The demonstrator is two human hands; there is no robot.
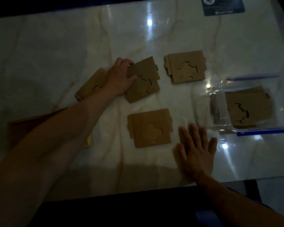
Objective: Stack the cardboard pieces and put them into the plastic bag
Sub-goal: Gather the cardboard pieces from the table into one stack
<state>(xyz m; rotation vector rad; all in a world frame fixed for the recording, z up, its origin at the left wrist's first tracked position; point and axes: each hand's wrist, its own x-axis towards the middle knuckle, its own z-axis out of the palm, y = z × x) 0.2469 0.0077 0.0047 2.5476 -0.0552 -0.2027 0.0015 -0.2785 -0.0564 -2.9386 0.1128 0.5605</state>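
Note:
Several flat brown cardboard pieces with curved slits lie on a glossy marble table [56, 46]. My left hand [120, 77] grips the left edge of a tilted piece [146, 86] at the middle of the table. Another piece [90, 84] lies partly under my left wrist. One piece [186, 67] rests farther right and one [150, 128] nearer to me. A clear plastic bag [252, 131] with blue zip strips lies at the right, with a cardboard piece [246, 105] inside it. My right hand [195, 149] lies flat, fingers spread, left of the bag.
A larger brown cardboard sheet [23, 128] lies under my left forearm at the table's left. A dark card [223, 5] sits at the far right edge. The table's near edge runs just below my right hand.

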